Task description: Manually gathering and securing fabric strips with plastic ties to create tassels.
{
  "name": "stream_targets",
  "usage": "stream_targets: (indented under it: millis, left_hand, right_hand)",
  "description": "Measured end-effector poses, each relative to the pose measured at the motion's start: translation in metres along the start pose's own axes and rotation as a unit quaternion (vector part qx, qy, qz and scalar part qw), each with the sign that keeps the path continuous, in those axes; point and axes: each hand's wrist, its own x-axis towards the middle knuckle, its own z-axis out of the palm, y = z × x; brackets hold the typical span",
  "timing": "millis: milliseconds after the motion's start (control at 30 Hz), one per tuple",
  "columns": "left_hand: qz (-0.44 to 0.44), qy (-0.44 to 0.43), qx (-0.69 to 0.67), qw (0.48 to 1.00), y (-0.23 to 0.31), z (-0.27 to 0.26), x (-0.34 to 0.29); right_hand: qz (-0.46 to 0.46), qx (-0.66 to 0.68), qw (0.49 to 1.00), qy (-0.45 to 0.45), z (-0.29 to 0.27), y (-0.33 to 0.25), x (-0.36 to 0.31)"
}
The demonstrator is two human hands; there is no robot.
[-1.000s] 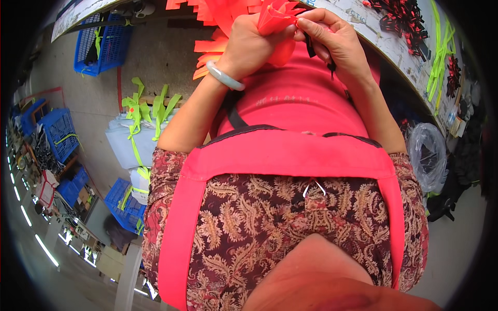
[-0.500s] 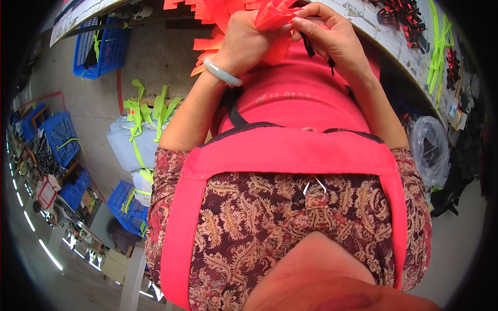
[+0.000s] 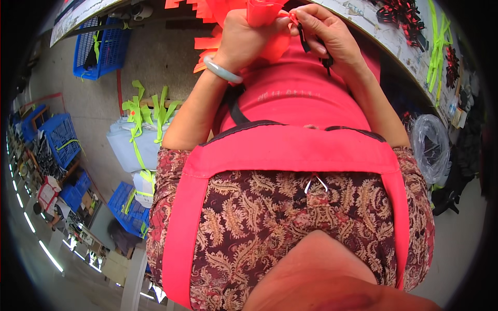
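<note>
My left hand [image 3: 243, 44], with a pale bangle on the wrist, is closed around a bundle of bright orange-red fabric strips [image 3: 263, 14]. More of these strips [image 3: 207, 44] hang beside and below that hand. Close by on the right, my right hand [image 3: 334, 39] pinches a small orange-red end at the bundle's edge. A short black strap-like piece [image 3: 303, 39] hangs from those fingers, and a second dark end shows under the palm. Both hands are above the lap of my pink-red apron [image 3: 306, 106]. The exact join between strip and black piece is too small to tell.
A white worktable [image 3: 399, 54] runs along the upper right, bearing red-and-black bundles [image 3: 402, 20] and yellow-green strips [image 3: 439, 49]. Clear plastic wrap [image 3: 430, 142] is below it. On the left are blue crates [image 3: 111, 49] and a pale stack [image 3: 127, 147] tied with yellow-green strips.
The fabric end in my left hand has folded over toward me. My right fingers have shifted, and the black piece has moved slightly left and up.
</note>
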Motion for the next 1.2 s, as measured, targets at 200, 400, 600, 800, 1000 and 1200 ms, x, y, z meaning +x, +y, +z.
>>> stream_targets:
  millis: [200, 400, 600, 800, 1000, 1200]
  left_hand:
    - [-0.019, -0.002, -0.041, 0.999, 0.000, -0.011, 0.005]
    - [-0.087, -0.047, -0.027, 0.995, 0.018, -0.010, 0.001]
    - [-0.070, -0.036, -0.013, 0.997, 0.009, -0.008, 0.000]
    - [-0.016, -0.018, 0.005, 1.000, 0.003, -0.006, -0.001]
    - [-0.038, -0.015, -0.037, 0.998, 0.001, -0.008, -0.002]
    - [-0.024, 0.018, -0.060, 0.998, -0.016, 0.003, -0.008]
  right_hand:
    - [0.023, -0.147, 0.988, 0.040, -0.013, 0.009, 0.004]
    - [-0.225, -0.084, 0.971, -0.005, -0.013, 0.016, 0.011]
    - [-0.176, -0.168, 0.970, -0.002, -0.008, 0.010, 0.002]
    - [-0.245, -0.169, 0.955, -0.008, 0.002, 0.014, 0.002]
    - [-0.158, -0.214, 0.963, 0.043, 0.008, 0.004, -0.007]
    - [-0.258, -0.139, 0.956, 0.013, -0.003, 0.035, 0.013]
